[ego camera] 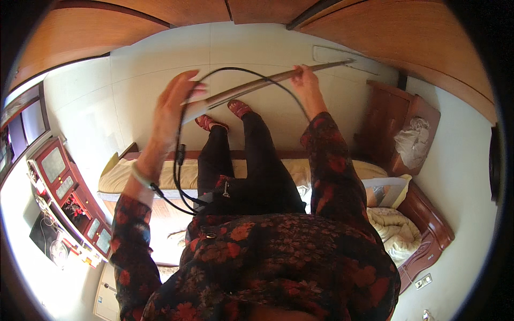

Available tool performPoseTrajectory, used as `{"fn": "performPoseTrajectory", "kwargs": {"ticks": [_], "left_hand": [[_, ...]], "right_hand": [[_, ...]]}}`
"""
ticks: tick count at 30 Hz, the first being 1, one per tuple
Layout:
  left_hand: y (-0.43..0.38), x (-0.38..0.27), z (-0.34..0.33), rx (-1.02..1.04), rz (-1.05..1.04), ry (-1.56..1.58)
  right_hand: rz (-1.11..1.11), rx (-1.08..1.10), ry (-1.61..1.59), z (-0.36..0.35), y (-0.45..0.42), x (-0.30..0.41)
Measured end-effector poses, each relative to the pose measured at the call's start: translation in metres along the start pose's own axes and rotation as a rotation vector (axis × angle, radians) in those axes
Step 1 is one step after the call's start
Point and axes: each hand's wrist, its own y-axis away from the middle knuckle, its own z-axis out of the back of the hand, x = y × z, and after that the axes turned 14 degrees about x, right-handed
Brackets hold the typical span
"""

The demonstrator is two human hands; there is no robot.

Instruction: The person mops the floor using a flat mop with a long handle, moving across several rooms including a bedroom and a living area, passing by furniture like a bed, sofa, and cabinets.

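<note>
My right hand [306,82] is closed around the long pole [249,86] of what looks like a flat mop. The pole slopes down to a thin rectangular head [333,54] on the pale floor, near the wooden cabinets. My left hand [174,102] is beside the pole's upper, greyish end, blurred, with its fingers apart and not wrapped around it. A pale band [140,174] circles my left wrist, with a black cable [176,160] at it. The cable loops in front of the pole and towards my right forearm.
Wooden cabinet fronts [104,24] line the floor's far side. Behind my legs is a bed with a yellowish mattress [168,176]. At right, a brown wooden cabinet [387,108] bears a crumpled plastic bag [413,142]. A bunched quilt [395,232] lies by the headboard [431,228].
</note>
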Motion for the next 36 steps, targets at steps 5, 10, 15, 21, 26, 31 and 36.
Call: {"fn": "performPoseTrajectory", "kwargs": {"ticks": [5,10,15,21,26,31,36], "left_hand": [[0.006,-0.008,-0.020,-0.100,-0.006,0.359],[0.071,0.024,0.007,-0.392,-0.228,0.936],[0.150,0.036,0.067,-0.811,-0.390,1.072],[0.270,0.063,0.170,-1.010,-0.498,0.984],[0.338,0.068,0.267,-1.029,-0.629,0.902],[0.409,0.051,0.344,-0.904,-0.751,0.668],[0.473,0.005,0.410,-0.575,-0.910,0.351]], "right_hand": [[0.063,-0.008,-0.177,-0.010,0.001,0.008],[-0.142,0.103,-0.075,-0.036,0.011,-0.064],[-0.497,0.233,-0.032,-0.106,0.057,-0.149],[-0.868,0.490,0.086,-0.200,0.105,-0.266],[-0.957,0.583,0.167,-0.276,0.125,-0.364],[-1.071,0.623,0.234,-0.373,0.167,-0.429],[-1.103,0.781,0.135,-0.458,0.206,-0.493]]}}
